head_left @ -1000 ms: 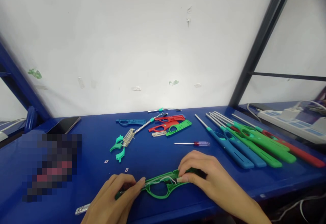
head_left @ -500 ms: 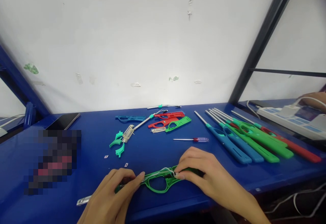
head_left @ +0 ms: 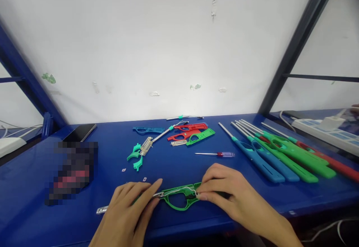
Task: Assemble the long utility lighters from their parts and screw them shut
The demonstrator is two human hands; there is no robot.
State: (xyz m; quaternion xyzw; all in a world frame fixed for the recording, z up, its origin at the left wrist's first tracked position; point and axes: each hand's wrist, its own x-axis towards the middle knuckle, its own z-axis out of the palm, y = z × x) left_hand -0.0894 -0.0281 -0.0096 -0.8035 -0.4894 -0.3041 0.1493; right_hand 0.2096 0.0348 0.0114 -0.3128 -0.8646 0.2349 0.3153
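Note:
A green half shell of a stick lighter (head_left: 180, 208), with its hollow inside facing up, lies at the table's front between my hands. My left hand (head_left: 127, 209) is closed around its nose end and metal tube; the tube's slotted tip (head_left: 101, 210) sticks out to the left. A thin white wire (head_left: 179, 189) runs along the shell above the trigger loop. My right hand (head_left: 227, 189) pinches the wire's end against the shell, thumb and forefinger together, covering the handle end. A small dark part sits in the shell beside those fingertips.
Behind lie opened lighter parts: a blue shell (head_left: 148, 130), red shell (head_left: 185, 135), clear fuel tank (head_left: 146, 146) and teal triggers (head_left: 137, 163). A screwdriver (head_left: 215, 154) lies before several whole lighters (head_left: 280, 153). A phone (head_left: 80, 133) and power strip (head_left: 327, 129) flank them.
The view has turned a little left, so everything sits further right. My left forefinger has lifted off the tube, showing more of it. My right hand keeps its pinch on the wire.

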